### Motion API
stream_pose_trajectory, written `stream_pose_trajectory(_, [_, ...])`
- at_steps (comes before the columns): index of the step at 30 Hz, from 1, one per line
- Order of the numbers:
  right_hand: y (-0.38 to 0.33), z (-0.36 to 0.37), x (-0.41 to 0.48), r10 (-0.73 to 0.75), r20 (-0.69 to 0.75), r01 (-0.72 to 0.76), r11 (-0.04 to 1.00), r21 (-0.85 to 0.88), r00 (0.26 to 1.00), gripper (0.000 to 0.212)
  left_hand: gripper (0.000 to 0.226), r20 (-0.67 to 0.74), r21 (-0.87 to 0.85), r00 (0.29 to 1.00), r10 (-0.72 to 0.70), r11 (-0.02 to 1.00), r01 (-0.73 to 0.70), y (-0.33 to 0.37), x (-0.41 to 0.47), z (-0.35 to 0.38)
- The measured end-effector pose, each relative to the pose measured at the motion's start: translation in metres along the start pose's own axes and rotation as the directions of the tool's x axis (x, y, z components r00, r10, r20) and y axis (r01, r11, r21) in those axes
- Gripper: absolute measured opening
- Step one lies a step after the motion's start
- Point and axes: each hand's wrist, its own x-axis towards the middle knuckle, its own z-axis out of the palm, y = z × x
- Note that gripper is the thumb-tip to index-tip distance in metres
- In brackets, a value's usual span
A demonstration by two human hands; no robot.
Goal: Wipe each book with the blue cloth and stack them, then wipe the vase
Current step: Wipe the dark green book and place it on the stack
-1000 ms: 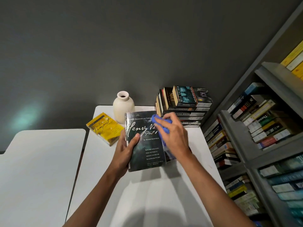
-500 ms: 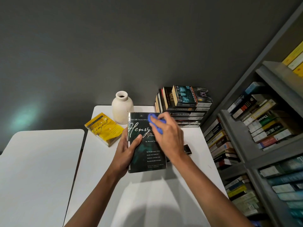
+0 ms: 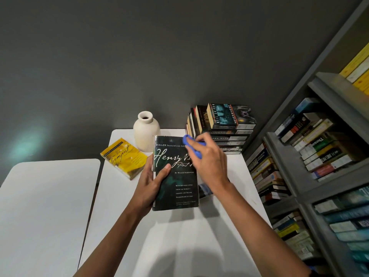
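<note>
since the earlier frames the right hand (image 3: 209, 162) has slid the blue cloth (image 3: 193, 146) up from the middle of the cover toward its top right corner, while the book itself has barely shifted.

the henry iv paperback (image 3: 175, 176) is held just above the white table (image 3: 179, 246), cover up and tilted toward the camera. the left hand (image 3: 151, 188) clamps its spine edge, thumb across the cover near the title and fingers hidden underneath. the right hand is closed around the bunched cloth, pressing it onto the top right of the cover; only a small fold of blue shows past the fingers.

the book looks light and a little flexible, with a glossy cover that is probably slippery under a dry cloth, so the spine-side hold seems sensible: it is the stiffest edge and leaves most of the cover free. the cloth is soft and crushes small in the fist.

a yellow tempest paperback (image 3: 124, 156) lies flat to the left, near the held book. the cream vase (image 3: 146, 131) stands upright just behind the book's top left corner; it looks like unglazed ceramic, breakable and easy to tip. a stack of paperbacks (image 3: 225, 130) sits at the back right corner of the table.
</note>
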Motion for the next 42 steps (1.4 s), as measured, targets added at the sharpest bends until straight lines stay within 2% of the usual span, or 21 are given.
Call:
stream_pose_trajectory(2, [0.003,0.000,0.006,0.104,-0.063,-0.104,0.995,-0.004,0.993,0.020,0.041,0.002,-0.003,1.000,-0.003,1.000,0.003,0.000,0.000,0.002])
stream_pose_trajectory(3, [-0.003,0.001,0.006,0.099,-0.079,-0.100,0.995,-0.005,0.992,0.020,0.039,0.000,-0.009,1.000,-0.004,1.000,0.004,-0.001,0.000,0.004])
stream_pose_trajectory(6, [-0.028,0.009,-0.001,-0.073,-0.010,0.073,0.997,0.003,0.997,0.022,0.035,-0.013,-0.014,1.000,0.002,1.000,-0.002,-0.002,0.002,0.008])
stream_pose_trajectory(8, [-0.022,0.008,-0.002,-0.110,0.023,0.110,0.994,-0.001,0.994,0.023,0.036,-0.014,-0.011,1.000,0.000,1.000,0.000,-0.001,0.001,0.005])
stream_pose_trajectory(12, [-0.001,0.002,0.004,0.065,-0.042,-0.065,0.998,-0.008,0.997,0.020,0.042,-0.013,-0.007,1.000,0.001,1.000,-0.001,0.000,-0.001,0.002])
stream_pose_trajectory(17, [-0.036,0.011,0.000,-0.147,0.011,0.146,0.989,0.015,0.989,0.026,0.036,-0.018,0.032,0.999,0.031,0.999,-0.031,-0.002,0.003,0.011])
stream_pose_trajectory(19, [-0.024,0.006,0.001,-0.112,0.023,0.112,0.993,0.028,0.993,0.024,0.041,-0.013,0.029,0.999,0.034,0.999,-0.034,-0.002,0.003,0.007])
stream_pose_trajectory(23, [-0.004,0.003,0.000,0.049,-0.008,-0.049,0.999,-0.005,0.999,0.020,0.044,-0.027,0.019,0.999,0.020,1.000,-0.020,-0.005,0.001,0.002])
stream_pose_trajectory(30, [-0.042,0.012,0.001,-0.124,0.021,0.121,0.986,0.111,0.992,0.024,0.041,0.005,0.097,0.999,0.047,0.994,-0.048,-0.010,-0.003,0.011])
stream_pose_trajectory(34, [-0.011,0.006,-0.002,0.018,-0.022,-0.017,0.998,0.055,1.000,0.022,0.043,-0.011,0.034,1.000,0.025,0.999,-0.025,-0.009,-0.008,0.006])
stream_pose_trajectory(36, [-0.013,0.008,-0.003,0.037,-0.037,-0.036,0.999,0.041,0.999,0.022,0.045,-0.003,0.031,1.000,0.013,0.999,-0.013,-0.009,-0.008,0.006])
stream_pose_trajectory(42, [-0.047,0.013,-0.001,-0.176,0.008,0.173,0.977,0.128,0.984,0.033,0.045,0.042,0.132,0.998,0.055,0.989,-0.060,-0.004,-0.009,0.009])
